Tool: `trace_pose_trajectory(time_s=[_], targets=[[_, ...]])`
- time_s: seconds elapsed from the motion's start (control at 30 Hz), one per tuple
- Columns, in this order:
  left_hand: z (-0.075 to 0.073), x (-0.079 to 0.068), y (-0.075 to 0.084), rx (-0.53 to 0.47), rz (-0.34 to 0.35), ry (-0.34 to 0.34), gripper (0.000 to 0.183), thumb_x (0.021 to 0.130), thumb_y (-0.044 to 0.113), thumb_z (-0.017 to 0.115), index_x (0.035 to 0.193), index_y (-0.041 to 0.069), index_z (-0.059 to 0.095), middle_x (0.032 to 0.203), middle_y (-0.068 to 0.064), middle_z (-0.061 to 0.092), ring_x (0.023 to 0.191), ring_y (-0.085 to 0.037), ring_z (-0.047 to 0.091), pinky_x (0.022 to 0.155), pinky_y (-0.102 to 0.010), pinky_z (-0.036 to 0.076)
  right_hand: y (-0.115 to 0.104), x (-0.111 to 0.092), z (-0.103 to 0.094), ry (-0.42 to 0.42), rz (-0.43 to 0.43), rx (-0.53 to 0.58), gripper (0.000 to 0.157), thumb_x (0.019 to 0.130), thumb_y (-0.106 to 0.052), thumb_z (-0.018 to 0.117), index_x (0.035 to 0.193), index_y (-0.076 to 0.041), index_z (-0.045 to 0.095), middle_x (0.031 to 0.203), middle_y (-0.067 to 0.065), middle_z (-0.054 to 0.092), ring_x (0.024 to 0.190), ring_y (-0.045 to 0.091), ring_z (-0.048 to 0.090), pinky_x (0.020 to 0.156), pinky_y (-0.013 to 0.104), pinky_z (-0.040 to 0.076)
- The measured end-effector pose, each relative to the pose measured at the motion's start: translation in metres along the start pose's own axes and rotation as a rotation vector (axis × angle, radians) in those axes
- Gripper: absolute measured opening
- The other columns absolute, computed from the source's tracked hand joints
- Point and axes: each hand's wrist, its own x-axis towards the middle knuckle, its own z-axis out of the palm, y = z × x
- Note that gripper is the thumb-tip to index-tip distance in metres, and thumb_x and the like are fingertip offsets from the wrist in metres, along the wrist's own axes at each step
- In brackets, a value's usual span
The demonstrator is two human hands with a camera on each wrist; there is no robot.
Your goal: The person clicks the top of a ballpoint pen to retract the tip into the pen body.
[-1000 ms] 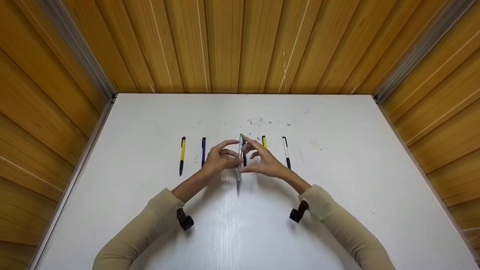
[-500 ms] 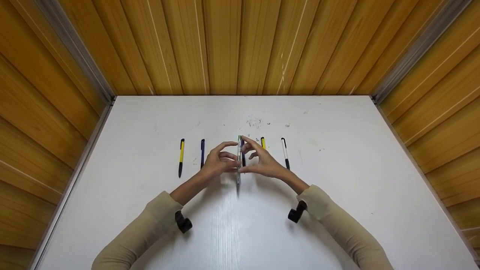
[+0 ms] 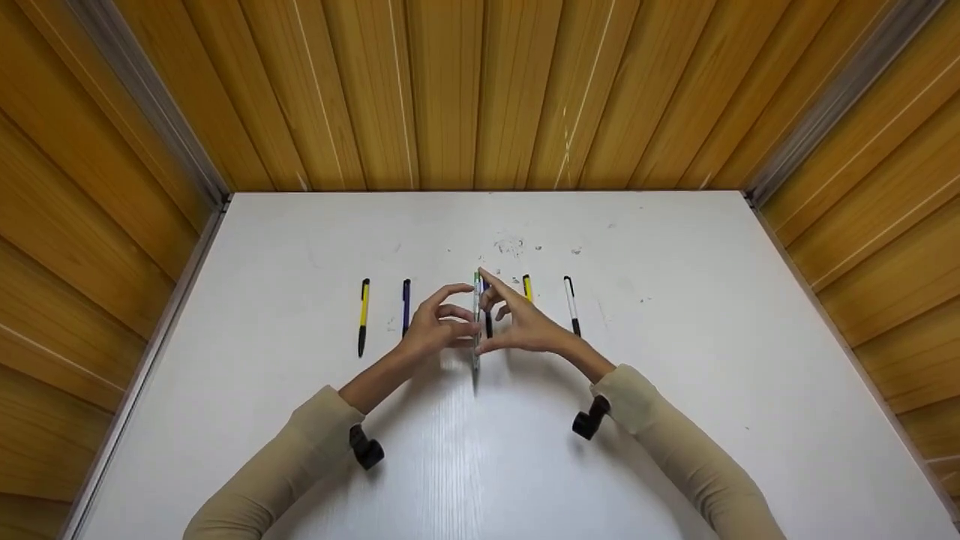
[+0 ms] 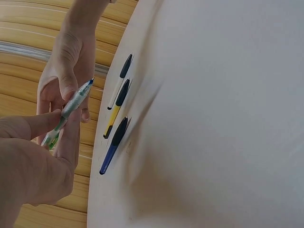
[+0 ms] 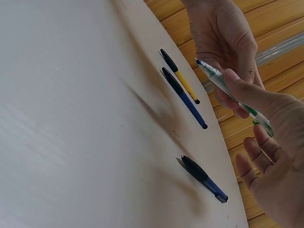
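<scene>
A white-and-green pen (image 3: 476, 304) with a blue tip is held above the table between my two hands, the tip toward me. My left hand (image 3: 431, 324) pinches its barrel between thumb and fingers. From the other side my right hand (image 3: 534, 327) holds it too, thumb on the front part of the barrel (image 5: 216, 78) and index finger at the green far end. The other right fingers are loosely bent beside it. In the left wrist view, the right thumb overlaps the pen (image 4: 71, 105).
Below the hands lies a blue pen (image 3: 488, 324), partly hidden. To the left are a yellow-and-black pen (image 3: 364, 318) and a dark blue one (image 3: 406, 307); to the right, a yellow pen (image 3: 528, 289) and a white-and-black one (image 3: 572, 306). Wood-look panels (image 3: 450, 90) border the white table (image 3: 675, 300).
My right index finger has shifted up to the pen's far end, and the right thumb has slid down toward its tip. My left hand keeps its grip, nearly still.
</scene>
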Motion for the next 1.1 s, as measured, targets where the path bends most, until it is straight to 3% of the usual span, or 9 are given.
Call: trace_pose_trajectory(time_s=[0.3, 0.63, 0.83, 1.1], targets=[[-0.0008, 0.0019, -0.0016, 0.016, 0.007, 0.037, 0.062, 0.088, -0.003, 0.074, 0.144, 0.013, 0.054, 0.094, -0.004, 0.070, 0.082, -0.017, 0.074, 0.081, -0.043, 0.067, 0.0021, 0.0020, 0.0042, -0.003, -0.009, 0.021, 0.132, 0.066, 0.000, 0.094, 0.164, -0.003, 0.007, 0.122, 0.024, 0.051, 0.116, 0.038, 0.051, 0.100, 0.064, 0.050], [0.0010, 0.0026, -0.0019, 0.050, 0.021, 0.069, 0.053, 0.092, -0.002, 0.070, 0.142, 0.010, 0.055, 0.092, -0.005, 0.071, 0.080, -0.021, 0.076, 0.080, -0.049, 0.066, 0.0028, -0.0008, 0.0037, 0.000, -0.026, -0.040, 0.126, 0.069, -0.014, 0.095, 0.163, -0.002, 0.012, 0.119, 0.020, 0.056, 0.114, 0.036, 0.054, 0.098, 0.055, 0.054], [0.0018, 0.0012, -0.0002, 0.050, 0.003, 0.064, 0.055, 0.092, -0.003, 0.070, 0.143, 0.010, 0.055, 0.093, -0.006, 0.071, 0.079, -0.018, 0.075, 0.084, -0.052, 0.065, 0.0034, -0.0017, 0.0026, 0.005, -0.038, -0.044, 0.123, 0.070, -0.011, 0.094, 0.162, 0.000, 0.014, 0.117, 0.024, 0.057, 0.113, 0.036, 0.054, 0.096, 0.050, 0.054], [0.0028, 0.0000, -0.0005, 0.040, -0.006, 0.053, 0.060, 0.087, -0.008, 0.073, 0.142, 0.009, 0.055, 0.093, -0.007, 0.072, 0.078, -0.018, 0.073, 0.084, -0.052, 0.065, 0.0048, -0.0037, 0.0032, 0.010, -0.008, -0.034, 0.119, 0.070, -0.011, 0.094, 0.163, -0.005, 0.019, 0.118, 0.016, 0.058, 0.114, 0.031, 0.055, 0.097, 0.050, 0.054]])
